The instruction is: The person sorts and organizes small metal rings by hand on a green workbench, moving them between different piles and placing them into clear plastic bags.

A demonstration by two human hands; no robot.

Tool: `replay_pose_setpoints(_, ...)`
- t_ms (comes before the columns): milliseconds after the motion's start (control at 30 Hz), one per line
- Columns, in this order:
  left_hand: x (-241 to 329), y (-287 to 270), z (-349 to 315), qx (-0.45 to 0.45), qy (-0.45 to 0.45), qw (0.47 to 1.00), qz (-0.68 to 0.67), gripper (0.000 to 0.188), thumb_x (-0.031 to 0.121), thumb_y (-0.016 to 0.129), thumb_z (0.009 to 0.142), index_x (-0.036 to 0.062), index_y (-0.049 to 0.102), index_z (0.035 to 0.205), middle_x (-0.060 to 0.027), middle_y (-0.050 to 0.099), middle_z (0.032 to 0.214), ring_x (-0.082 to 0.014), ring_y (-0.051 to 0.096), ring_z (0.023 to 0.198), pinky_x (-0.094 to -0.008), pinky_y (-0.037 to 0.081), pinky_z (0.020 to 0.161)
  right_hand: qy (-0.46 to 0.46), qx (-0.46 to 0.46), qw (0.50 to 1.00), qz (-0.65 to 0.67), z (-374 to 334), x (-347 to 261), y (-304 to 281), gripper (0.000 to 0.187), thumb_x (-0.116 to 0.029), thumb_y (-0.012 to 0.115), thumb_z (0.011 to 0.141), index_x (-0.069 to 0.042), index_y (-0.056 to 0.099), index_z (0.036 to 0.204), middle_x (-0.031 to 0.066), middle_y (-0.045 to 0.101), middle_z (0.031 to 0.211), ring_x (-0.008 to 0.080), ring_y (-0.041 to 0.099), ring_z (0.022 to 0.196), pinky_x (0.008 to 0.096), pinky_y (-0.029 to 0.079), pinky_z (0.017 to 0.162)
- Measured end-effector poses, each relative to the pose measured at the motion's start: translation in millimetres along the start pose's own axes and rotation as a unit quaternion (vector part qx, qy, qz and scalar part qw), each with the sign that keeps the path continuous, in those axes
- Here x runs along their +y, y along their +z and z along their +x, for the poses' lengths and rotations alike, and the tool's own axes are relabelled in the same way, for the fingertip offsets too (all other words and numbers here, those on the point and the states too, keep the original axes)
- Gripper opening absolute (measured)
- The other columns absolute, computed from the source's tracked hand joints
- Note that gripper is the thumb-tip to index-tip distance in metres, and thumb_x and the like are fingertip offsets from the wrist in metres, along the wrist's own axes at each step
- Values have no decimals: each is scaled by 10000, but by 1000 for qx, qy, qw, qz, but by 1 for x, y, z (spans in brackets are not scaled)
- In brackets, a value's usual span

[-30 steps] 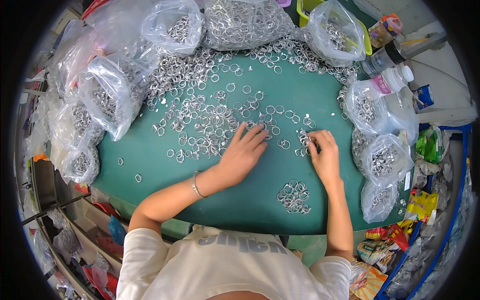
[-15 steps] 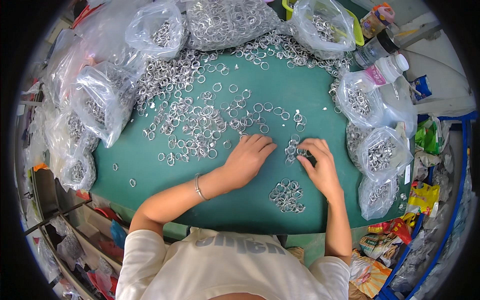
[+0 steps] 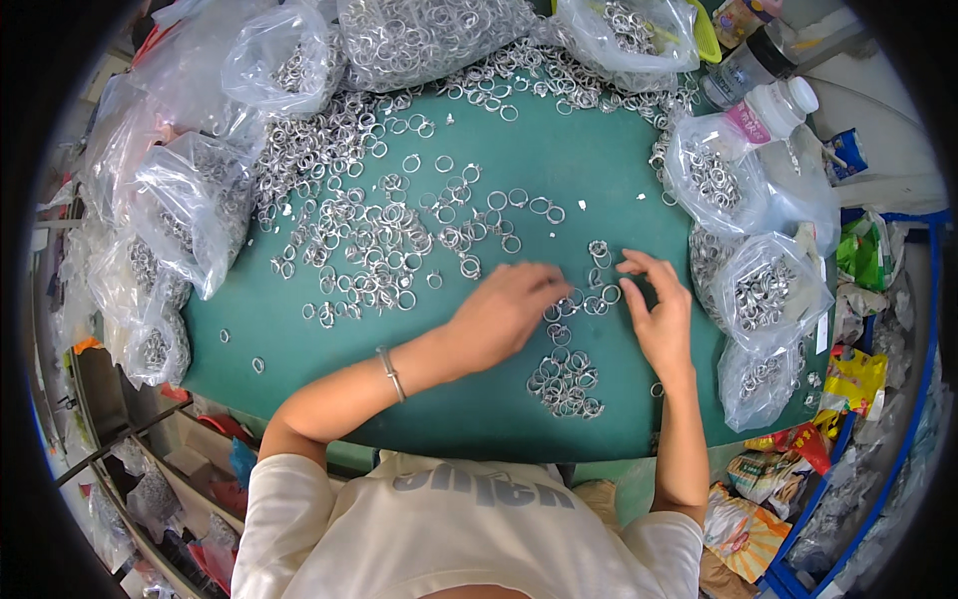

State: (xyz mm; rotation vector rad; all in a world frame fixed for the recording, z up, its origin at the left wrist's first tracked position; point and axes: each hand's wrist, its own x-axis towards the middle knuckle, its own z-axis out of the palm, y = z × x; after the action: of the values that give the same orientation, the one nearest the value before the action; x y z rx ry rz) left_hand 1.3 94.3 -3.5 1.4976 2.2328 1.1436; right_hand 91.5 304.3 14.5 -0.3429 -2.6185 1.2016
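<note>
Small silver rings (image 3: 599, 303) lie loosely grouped on the green tabletop between my two hands. My left hand (image 3: 514, 309), with a bangle on its wrist, reaches in from the left. Its fingertips are at the edge of these rings and smeared by motion, so I cannot see whether they pinch one. My right hand (image 3: 659, 304) is just right of the group, thumb and fingers apart, holding nothing. Nearer to me sits a small heap of rings (image 3: 564, 383). One lone ring (image 3: 657, 389) lies beside my right wrist.
A wide scatter of rings (image 3: 384, 245) covers the table left of centre, with a thick bank of them (image 3: 309, 150) behind. Clear bags of rings (image 3: 763, 295) line both sides and the back. A white bottle (image 3: 773, 112) stands at the far right.
My left hand has moved right to the loose rings, which now lie more spread out. My right hand has drawn back from them, its fingers opening. The whole view has shifted slightly.
</note>
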Motion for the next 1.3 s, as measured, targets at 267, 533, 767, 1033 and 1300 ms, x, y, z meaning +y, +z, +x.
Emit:
replay_pose_setpoints(267,11,5,25,10,-42,998,54,372,103,664,804,26,568,1155,-110,536,1049,-291,517,922,-382,412,801,-17,-33,999,-21,-12,-7,1,339,73,656,728,-13,612,1053,121,633,907,286,576,850,371,461,779)
replay_pose_setpoints(533,13,0,11,60,-67,990,108,293,62,660,799,45,598,1085,-96,541,1018,-268,517,917,-371,384,786,-163,-6,978,-129,24,0,12,245,39,645,747,-13,628,986,99,611,1020,279,561,884,381,439,761)
replay_pose_setpoints(767,14,-16,-14,80,-121,986,80,280,19,663,789,45,610,1063,-90,547,1040,-271,523,935,-369,383,789,-142,41,979,-143,20,10,0,133,-19,684,744,-26,668,876,74,648,849,250,570,774,350,416,700)
replay_pose_setpoints(1033,21,-6,-18,70,-134,982,116,309,6,667,775,34,598,1075,-101,544,1071,-276,531,942,-380,403,797,-49,62,994,-79,-5,10,-20,119,21,722,703,4,648,795,107,669,860,275,610,768,354,480,704)
replay_pose_setpoints(1300,10,0,-23,77,-101,990,61,335,-31,624,770,3,576,1100,-135,535,1079,-307,538,918,-389,441,798,4,141,985,-96,-16,0,-25,128,32,693,761,16,601,848,131,670,943,245,636,752,313,499,669)
